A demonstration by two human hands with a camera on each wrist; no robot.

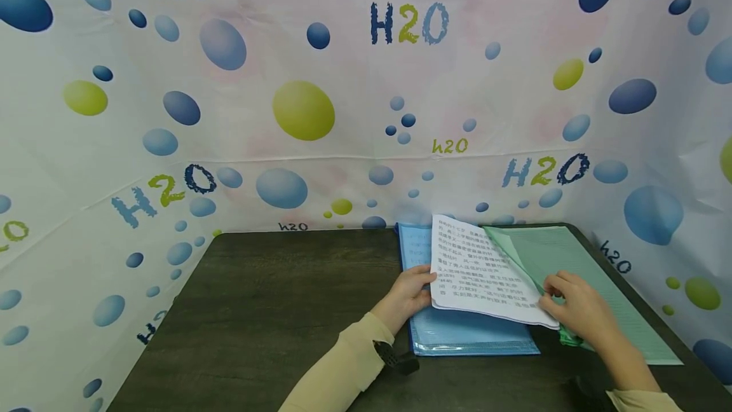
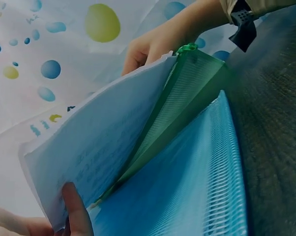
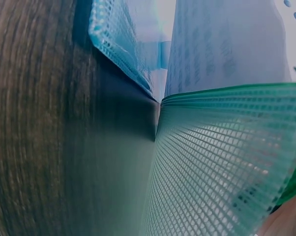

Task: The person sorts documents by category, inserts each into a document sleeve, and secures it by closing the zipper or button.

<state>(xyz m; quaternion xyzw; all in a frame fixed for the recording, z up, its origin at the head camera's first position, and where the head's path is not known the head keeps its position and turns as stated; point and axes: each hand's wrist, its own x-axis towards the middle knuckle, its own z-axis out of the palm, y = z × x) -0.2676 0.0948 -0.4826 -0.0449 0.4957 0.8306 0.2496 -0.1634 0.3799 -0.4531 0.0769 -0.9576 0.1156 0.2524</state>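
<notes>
My left hand (image 1: 407, 297) pinches the left edge of a sheaf of printed paper (image 1: 480, 272), thumb in front in the left wrist view. The sheaf stands tilted over a blue mesh zip pouch (image 1: 471, 336). On the right, my right hand (image 1: 580, 307) pinches the raised upper layer of a green mesh zip pouch (image 1: 617, 297) at its edge, close to the paper's lower right corner. In the right wrist view the green mesh layer (image 3: 222, 147) bows upward, its edge overlapping the sheaf. The right fingertips are partly hidden behind paper and mesh in the left wrist view.
Both pouches lie on a dark wood-grain table (image 1: 286, 304), the green one near its right edge. Behind and beside the table hangs a white sheet (image 1: 354, 68) with blue and green dots. A black wrist strap (image 1: 394, 358) is on the left wrist.
</notes>
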